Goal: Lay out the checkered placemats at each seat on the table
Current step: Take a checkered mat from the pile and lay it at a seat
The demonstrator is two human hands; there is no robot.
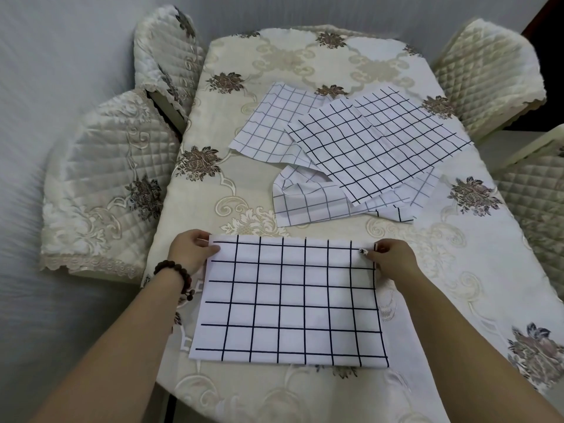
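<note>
held the checkered placemat (287, 300) flat on the tabletop (238, 184) at the near seat, left hand (190, 251) and right hand (392, 257) at its far corners, fingers (212, 248) clamped on the cloth. seemed light, thin and limp; better taken by two corners and kept stretched.

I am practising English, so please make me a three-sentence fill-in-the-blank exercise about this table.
The left hand and right hand each pinch one ____ of the near placemat.
The bead bracelet is on the ____ wrist.
The piled placemats have dark lines on ____ cloth.
Missing words: corner; left; white.
</note>
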